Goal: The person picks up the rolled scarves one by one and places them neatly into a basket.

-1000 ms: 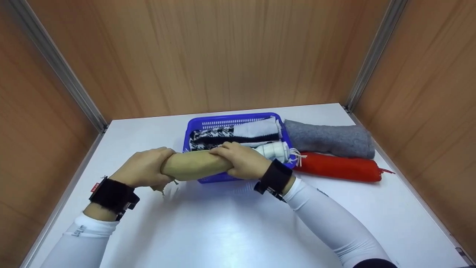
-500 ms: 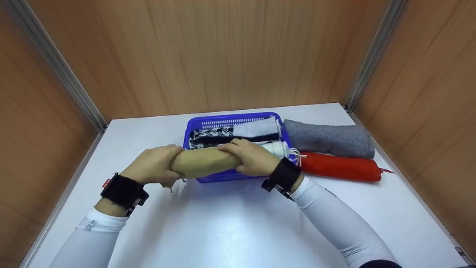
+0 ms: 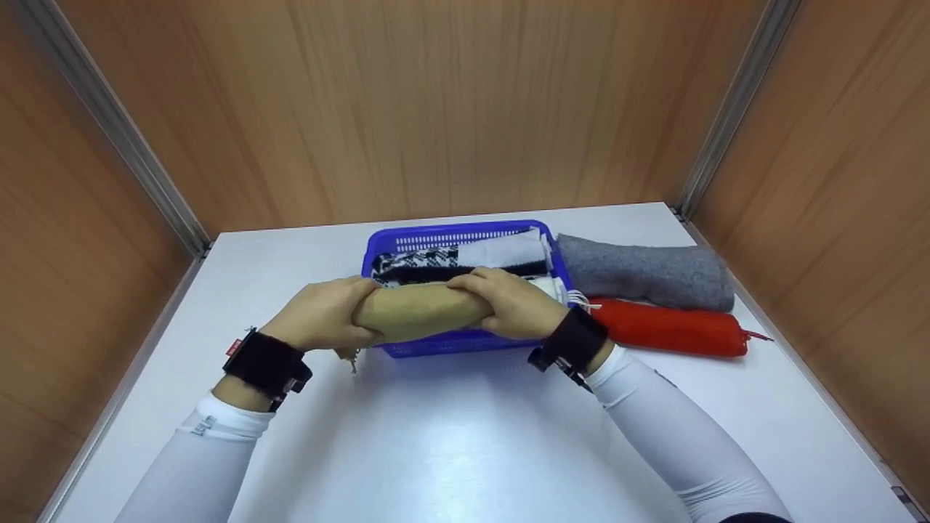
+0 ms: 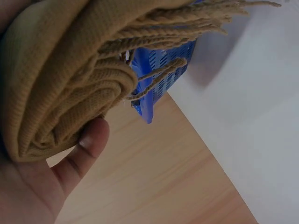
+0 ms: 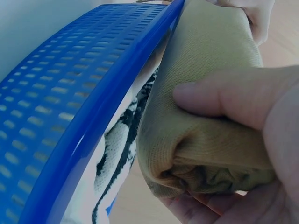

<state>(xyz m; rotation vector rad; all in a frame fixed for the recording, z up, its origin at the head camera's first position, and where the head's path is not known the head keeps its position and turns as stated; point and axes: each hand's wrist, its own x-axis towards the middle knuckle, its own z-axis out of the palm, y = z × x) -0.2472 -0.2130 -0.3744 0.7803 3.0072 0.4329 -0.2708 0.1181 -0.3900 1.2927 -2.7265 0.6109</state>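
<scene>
Both hands hold a rolled tan scarf level over the front part of a blue basket. My left hand grips its left end, where braided fringe hangs from the coiled layers. At the other end, my right hand grips the roll, with the thumb on one face and fingers beneath. Inside the basket lie a rolled black-and-white scarf and a white roll, the latter mostly hidden behind the tan scarf and right hand.
Right of the basket, a rolled grey scarf lies behind a rolled red scarf on the white table. White fringe hangs over the basket's right rim. Wooden panels enclose the back and sides.
Both hands have carried the tan scarf to the right and slightly farther back, so it covers more of the basket's front and the white roll. The basket and other scarves stay put.
</scene>
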